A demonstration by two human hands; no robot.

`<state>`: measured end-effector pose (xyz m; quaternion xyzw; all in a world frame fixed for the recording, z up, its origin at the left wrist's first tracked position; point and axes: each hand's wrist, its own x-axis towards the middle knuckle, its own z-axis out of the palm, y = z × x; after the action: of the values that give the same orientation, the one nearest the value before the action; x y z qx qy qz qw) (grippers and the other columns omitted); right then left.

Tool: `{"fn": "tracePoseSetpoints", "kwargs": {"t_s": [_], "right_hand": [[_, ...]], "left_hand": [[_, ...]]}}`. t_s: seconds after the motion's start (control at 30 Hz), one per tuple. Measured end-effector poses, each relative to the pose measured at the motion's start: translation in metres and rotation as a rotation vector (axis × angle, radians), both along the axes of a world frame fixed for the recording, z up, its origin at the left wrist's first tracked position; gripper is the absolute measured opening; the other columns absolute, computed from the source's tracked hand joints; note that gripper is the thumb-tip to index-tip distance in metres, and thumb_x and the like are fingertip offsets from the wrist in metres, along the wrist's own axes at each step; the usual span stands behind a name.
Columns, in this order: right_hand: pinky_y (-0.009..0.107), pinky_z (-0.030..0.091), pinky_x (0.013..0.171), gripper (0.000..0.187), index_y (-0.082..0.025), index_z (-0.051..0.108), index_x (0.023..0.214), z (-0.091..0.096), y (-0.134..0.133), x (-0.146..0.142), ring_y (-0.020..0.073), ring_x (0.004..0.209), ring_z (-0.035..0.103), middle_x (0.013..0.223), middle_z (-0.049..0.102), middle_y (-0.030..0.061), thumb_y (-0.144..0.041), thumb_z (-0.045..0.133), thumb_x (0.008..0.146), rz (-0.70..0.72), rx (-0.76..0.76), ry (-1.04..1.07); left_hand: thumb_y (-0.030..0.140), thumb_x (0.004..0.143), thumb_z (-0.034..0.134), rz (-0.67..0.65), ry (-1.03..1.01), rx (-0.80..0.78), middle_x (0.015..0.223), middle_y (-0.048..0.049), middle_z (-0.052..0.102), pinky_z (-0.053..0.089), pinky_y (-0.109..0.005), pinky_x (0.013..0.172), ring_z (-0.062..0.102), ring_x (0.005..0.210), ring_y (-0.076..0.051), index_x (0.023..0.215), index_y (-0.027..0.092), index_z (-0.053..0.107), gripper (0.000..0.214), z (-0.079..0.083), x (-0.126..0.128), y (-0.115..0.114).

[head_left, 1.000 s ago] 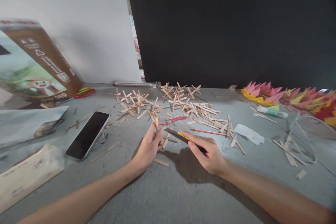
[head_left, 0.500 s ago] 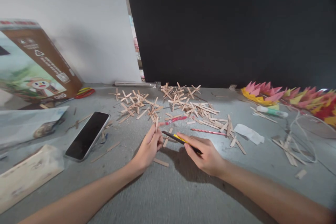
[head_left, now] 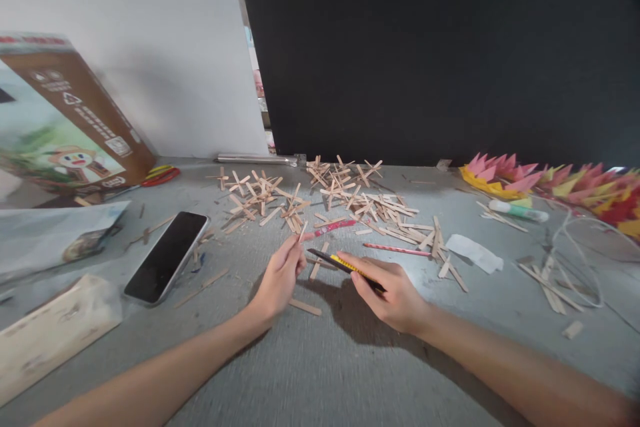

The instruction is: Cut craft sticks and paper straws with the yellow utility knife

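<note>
Between the thumb and fingers of my left hand (head_left: 281, 275) a wooden craft stick (head_left: 303, 232) points upward, its lower part hidden by the fingers. My right hand (head_left: 393, 290) is closed around a black and yellow utility knife (head_left: 345, 264). The knife's dark blade points left toward my left hand, with a small gap between them. Below the blade lies a loose craft stick (head_left: 306, 307), and another pair of sticks (head_left: 319, 261) rests behind the knife. Crossed craft sticks (head_left: 263, 197) are heaped beyond both hands.
A phone (head_left: 167, 259) lies left, near a plastic bag (head_left: 55, 333) and a printed box (head_left: 75, 120). A red patterned pencil (head_left: 395, 250), a paper scrap (head_left: 474, 253), a glue stick (head_left: 519, 211), a white cable (head_left: 565, 260) and pink-yellow folded paper (head_left: 500, 177) are right. A black panel (head_left: 425, 60) stands behind.
My left hand has shifted slightly and turned the craft stick, which now shows its narrow edge. The right hand with the utility knife stays nearly still.
</note>
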<state>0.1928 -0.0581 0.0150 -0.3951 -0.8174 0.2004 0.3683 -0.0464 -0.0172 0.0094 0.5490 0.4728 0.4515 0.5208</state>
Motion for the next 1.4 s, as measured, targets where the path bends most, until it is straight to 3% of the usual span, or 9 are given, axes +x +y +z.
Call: {"fn": "tracePoseSetpoints", "kwargs": {"t_s": [0.17, 0.33, 0.53, 0.8, 1.0, 1.4], "right_hand": [[0.028, 0.047, 0.061, 0.043, -0.030, 0.058, 0.149, -0.0006, 0.0018, -0.0007, 0.0143, 0.064, 0.053, 0.078, 0.061, 0.0008, -0.028, 0.044, 0.108, -0.034, 0.070, -0.016], [0.030, 0.054, 0.076, 0.044, -0.035, 0.055, 0.151, -0.0052, 0.0076, -0.0013, 0.0155, 0.083, 0.062, 0.097, 0.064, 0.0047, -0.025, 0.048, 0.108, -0.031, 0.112, -0.017], [0.028, 0.056, 0.075, 0.041, -0.033, 0.058, 0.149, -0.0038, 0.0063, -0.0011, 0.0142, 0.080, 0.064, 0.094, 0.064, 0.0036, -0.034, 0.048, 0.110, -0.062, 0.097, -0.099], [0.029, 0.056, 0.074, 0.040, -0.032, 0.061, 0.147, -0.0023, 0.0045, -0.0010, 0.0146, 0.082, 0.065, 0.093, 0.063, 0.0043, -0.036, 0.047, 0.110, -0.065, 0.062, -0.104], [0.028, 0.055, 0.072, 0.039, -0.031, 0.063, 0.145, -0.0051, 0.0048, -0.0010, 0.0141, 0.079, 0.064, 0.094, 0.063, 0.0042, -0.036, 0.048, 0.110, -0.082, 0.049, -0.107], [0.028, 0.054, 0.072, 0.038, -0.031, 0.065, 0.143, -0.0034, 0.0048, -0.0017, 0.0139, 0.077, 0.064, 0.092, 0.063, 0.0041, -0.039, 0.046, 0.110, -0.076, 0.045, -0.128]], "left_hand": [[0.049, 0.104, 0.044, -0.013, 0.033, 0.038, 0.068, 0.0061, 0.042, 0.036, -0.024, 0.059, 0.041, 0.060, -0.012, 0.130, 0.018, 0.057, 0.043, -0.0037, 0.0008, 0.0012], [0.044, 0.104, 0.043, -0.025, 0.016, 0.021, 0.076, 0.0049, 0.044, 0.036, -0.022, 0.055, 0.042, 0.058, -0.010, 0.138, 0.020, 0.054, 0.043, -0.0083, 0.0019, 0.0016], [0.046, 0.104, 0.044, -0.086, 0.044, 0.050, 0.067, 0.0061, 0.045, 0.036, -0.021, 0.051, 0.042, 0.054, -0.011, 0.138, 0.018, 0.053, 0.044, -0.0011, 0.0037, -0.0020], [0.050, 0.101, 0.051, -0.068, 0.007, 0.036, 0.073, 0.0022, 0.063, 0.041, -0.021, 0.046, 0.053, 0.048, -0.010, 0.122, 0.018, 0.049, 0.038, -0.0057, 0.0027, 0.0007], [0.050, 0.102, 0.052, -0.076, 0.034, 0.063, 0.072, 0.0010, 0.062, 0.042, -0.022, 0.048, 0.055, 0.051, -0.012, 0.137, 0.017, 0.053, 0.049, -0.0023, 0.0022, -0.0014], [0.049, 0.102, 0.053, -0.106, 0.044, 0.062, 0.067, 0.0024, 0.058, 0.042, -0.022, 0.051, 0.053, 0.053, -0.012, 0.139, 0.016, 0.058, 0.050, -0.0024, 0.0026, -0.0008]]}}
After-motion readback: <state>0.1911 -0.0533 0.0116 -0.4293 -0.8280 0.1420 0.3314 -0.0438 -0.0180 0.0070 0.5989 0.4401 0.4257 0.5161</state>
